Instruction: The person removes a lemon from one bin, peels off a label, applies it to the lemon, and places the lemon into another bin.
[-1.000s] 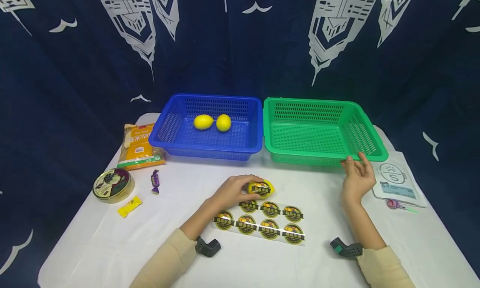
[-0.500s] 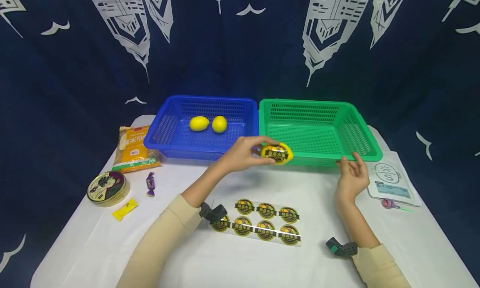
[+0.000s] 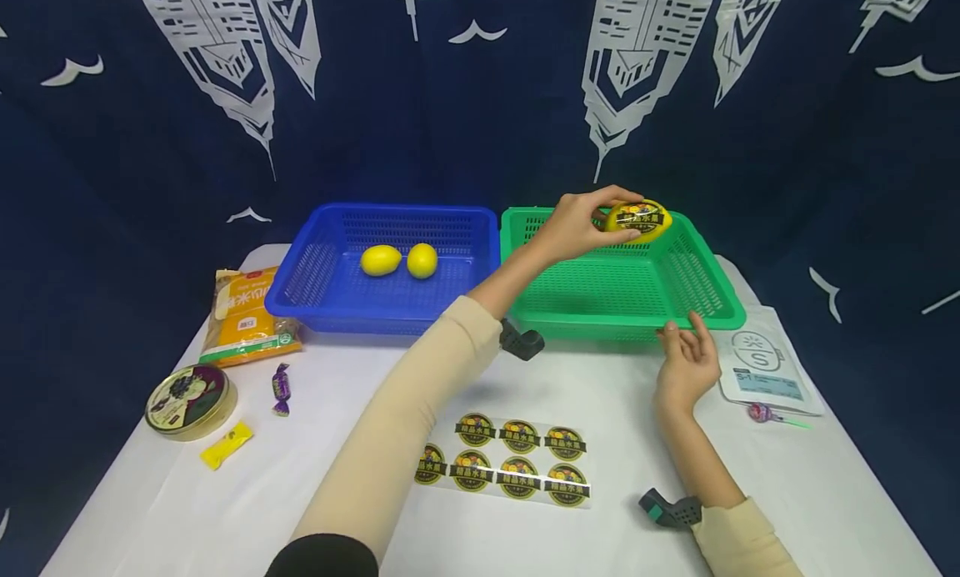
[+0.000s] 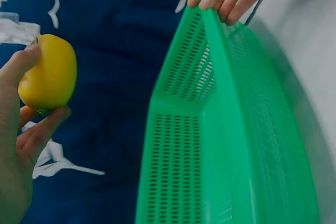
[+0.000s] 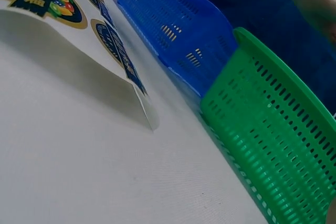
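Note:
My left hand [image 3: 577, 228] holds a yellow lemon [image 3: 660, 230] between thumb and fingers above the green basket [image 3: 600, 281]. A round black-and-gold label sits on the lemon's side in the head view; the left wrist view shows its plain yellow side. With thumb and fingers, my right hand [image 3: 688, 370] pinches the front rim of the green basket near its right corner, seen also in the left wrist view. Two lemons, one on the left [image 3: 380, 260] and one on the right [image 3: 422, 261], lie in the blue basket [image 3: 465, 287]. A sheet of round labels [image 3: 517, 459] lies on the table in front.
On the left are an orange food bag [image 3: 251, 314], a round tin [image 3: 191, 402], a purple-wrapped candy [image 3: 281, 389] and a yellow packet [image 3: 227, 445]. At right lie a white pouch [image 3: 765, 360] and a lollipop [image 3: 761, 412]. A dark blue patterned cloth [image 3: 450, 127] hangs behind.
My left hand has lifted the lemon from beside the label sheet, carrying it up and right to above the green basket. The right hand stays at the basket's rim. The head view has shifted slightly.

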### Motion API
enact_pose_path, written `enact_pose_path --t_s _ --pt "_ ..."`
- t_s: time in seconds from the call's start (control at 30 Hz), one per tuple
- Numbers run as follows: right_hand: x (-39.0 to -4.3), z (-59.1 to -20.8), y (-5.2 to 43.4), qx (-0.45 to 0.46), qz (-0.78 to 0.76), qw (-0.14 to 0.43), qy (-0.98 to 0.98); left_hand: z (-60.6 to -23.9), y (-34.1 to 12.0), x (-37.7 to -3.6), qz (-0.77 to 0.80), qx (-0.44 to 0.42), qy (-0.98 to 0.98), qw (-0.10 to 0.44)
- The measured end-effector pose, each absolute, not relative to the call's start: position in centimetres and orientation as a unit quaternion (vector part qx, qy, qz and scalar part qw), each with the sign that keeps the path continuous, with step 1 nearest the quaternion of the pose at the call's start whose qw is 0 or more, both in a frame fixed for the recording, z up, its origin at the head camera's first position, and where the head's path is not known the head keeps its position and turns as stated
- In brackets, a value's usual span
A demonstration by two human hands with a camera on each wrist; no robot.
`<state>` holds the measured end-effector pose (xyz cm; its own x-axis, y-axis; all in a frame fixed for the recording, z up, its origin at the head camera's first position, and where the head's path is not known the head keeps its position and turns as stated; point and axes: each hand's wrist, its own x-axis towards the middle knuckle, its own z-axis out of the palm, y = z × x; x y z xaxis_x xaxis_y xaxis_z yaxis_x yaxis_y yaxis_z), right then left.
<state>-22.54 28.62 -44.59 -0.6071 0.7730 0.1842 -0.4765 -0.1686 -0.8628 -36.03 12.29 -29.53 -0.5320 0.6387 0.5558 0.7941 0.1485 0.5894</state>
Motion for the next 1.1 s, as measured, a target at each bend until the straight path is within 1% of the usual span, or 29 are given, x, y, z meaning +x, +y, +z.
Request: enact_pose_path --t_s 0.13,0.27,0.4,0.5,0.77,0.87,1.0,1.1 --pt "-22.1 -44.0 28.3 -0.150 0.746 0.412 -0.501 -30.6 15.3 -38.3 -0.432 -0.457 -0.774 0.079" --pt "-21.9 -43.5 28.0 -0.140 0.738 0.413 -0.515 -32.5 17.6 -40.2 -0.425 -0.416 -0.801 0.063" --pt "-21.8 -43.4 27.9 -0.133 0.732 0.416 -0.522 -35.0 19.5 -41.3 -0.392 -0.359 -0.846 0.046" --pt "-21.8 -43.6 28.0 -0.136 0.729 0.420 -0.523 -36.7 20.7 -41.4 -0.357 -0.329 -0.874 0.025" --pt "-22.2 -45.1 28.4 -0.129 0.738 0.428 -0.505 -39.8 21.9 -40.4 -0.270 -0.306 -0.912 -0.043" --pt "-22.4 -45.6 28.4 -0.130 0.734 0.431 -0.508 -40.3 22.0 -40.1 -0.249 -0.284 -0.924 -0.061" --pt "-22.6 -45.6 28.6 -0.125 0.731 0.438 -0.507 -40.5 22.2 -40.1 -0.254 -0.251 -0.931 -0.070" --pt "-22.7 -45.4 28.8 -0.123 0.732 0.441 -0.504 -40.5 22.5 -40.1 -0.245 -0.251 -0.932 -0.089"
